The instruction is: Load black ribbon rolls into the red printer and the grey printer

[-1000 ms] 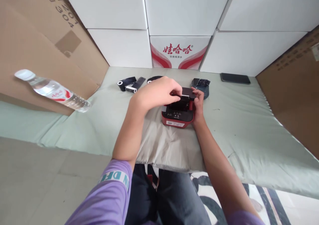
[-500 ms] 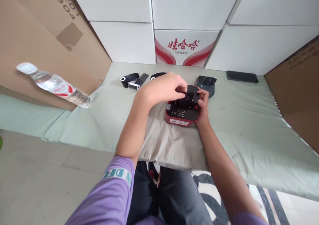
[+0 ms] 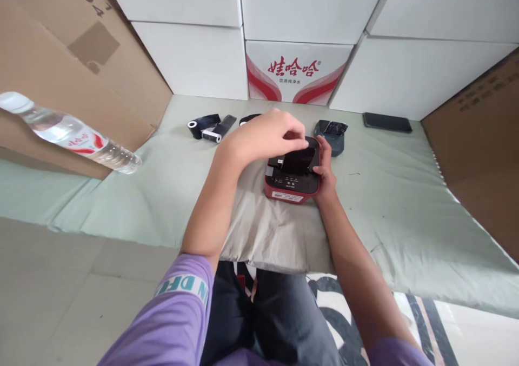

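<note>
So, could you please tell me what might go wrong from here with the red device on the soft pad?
1. The red device sits on a soft grey pad, so pressure from the left hand on its black lid could tip it; only the right hand steadies its side.
2. The left fingertips lie at the lid's edge and might get pinched.
3. The water bottle leans nearby and could roll.

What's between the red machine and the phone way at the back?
A small dark gadget lies between the red machine and the phone, seen in the head view.
</note>
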Motion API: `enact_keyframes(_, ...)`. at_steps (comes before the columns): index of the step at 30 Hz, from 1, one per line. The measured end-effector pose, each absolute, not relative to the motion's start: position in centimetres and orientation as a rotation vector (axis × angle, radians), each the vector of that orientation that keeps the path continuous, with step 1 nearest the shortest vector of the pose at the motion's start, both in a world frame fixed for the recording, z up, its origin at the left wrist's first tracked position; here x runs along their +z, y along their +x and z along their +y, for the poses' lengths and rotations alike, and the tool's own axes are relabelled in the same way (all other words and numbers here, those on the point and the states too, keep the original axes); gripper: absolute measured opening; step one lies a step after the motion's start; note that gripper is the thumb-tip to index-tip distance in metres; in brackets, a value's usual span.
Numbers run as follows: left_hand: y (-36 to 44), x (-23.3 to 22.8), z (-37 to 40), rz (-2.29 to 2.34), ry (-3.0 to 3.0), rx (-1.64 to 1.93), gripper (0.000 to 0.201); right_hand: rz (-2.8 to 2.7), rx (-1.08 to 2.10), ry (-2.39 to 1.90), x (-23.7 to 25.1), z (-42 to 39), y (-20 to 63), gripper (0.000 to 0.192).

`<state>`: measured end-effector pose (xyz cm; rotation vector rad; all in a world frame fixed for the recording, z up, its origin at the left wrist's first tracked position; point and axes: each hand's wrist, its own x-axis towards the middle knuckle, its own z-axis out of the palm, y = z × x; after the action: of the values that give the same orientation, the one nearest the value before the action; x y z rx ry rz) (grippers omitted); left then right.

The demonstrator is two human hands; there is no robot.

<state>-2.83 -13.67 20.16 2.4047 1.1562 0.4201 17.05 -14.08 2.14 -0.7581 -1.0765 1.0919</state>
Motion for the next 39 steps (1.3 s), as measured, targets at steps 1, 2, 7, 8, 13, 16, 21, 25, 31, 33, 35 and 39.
enact_keyframes(1,-3.0,20.0,-13.2,1.183,2.394,0.43,0.028,-1.074,1.102,-0.764,2.2,-14.2,17.0,0.08)
enact_keyframes(2,-3.2,19.7,-12.7,1.216,2.382,0.419,0.029,-1.07,1.113,-0.764,2.3,-14.2,17.0,0.08)
enact_keyframes(7,-4.3,17.5,-9.6,1.304,2.315,0.077,0.068,-1.077,1.172,-0.742,2.6,-14.6,17.1,0.082)
enact_keyframes(8,-4.4,17.1,-9.2,1.291,2.299,0.04,0.077,-1.078,1.179,-0.742,2.7,-14.6,17.2,0.082)
enact_keyframes(13,-4.6,16.2,-8.2,1.205,2.233,0.065,0.072,-1.048,1.198,-0.744,2.7,-14.7,17.1,0.079)
enact_keyframes(16,-4.8,16.0,-8.0,1.206,2.201,0.108,0.058,-1.048,1.186,-0.727,2.6,-14.6,17.1,0.077)
enact_keyframes(21,-5.0,15.9,-7.8,1.161,2.208,0.084,0.073,-1.07,1.169,-0.741,2.3,-14.3,17.0,0.077)
enact_keyframes(25,-4.8,15.7,-8.1,1.225,2.161,0.067,0.096,-1.053,1.165,-0.746,2.0,-13.9,17.1,0.079)
enact_keyframes(31,-5.1,12.2,-8.5,1.221,1.893,0.311,0.12,-1.077,1.141,-0.758,1.4,-13.4,17.3,0.085)
enact_keyframes(33,-5.6,10.2,-9.0,1.104,1.677,0.46,0.12,-1.067,1.152,-0.753,1.3,-13.3,17.4,0.086)
enact_keyframes(35,-6.1,8.3,-9.7,0.937,1.458,0.56,0.115,-1.054,1.172,-0.744,1.2,-13.3,17.4,0.086)
enact_keyframes(39,-6.4,6.2,-11.1,0.794,1.262,0.658,0.101,-1.042,1.158,-0.734,1.1,-13.1,17.4,0.086)
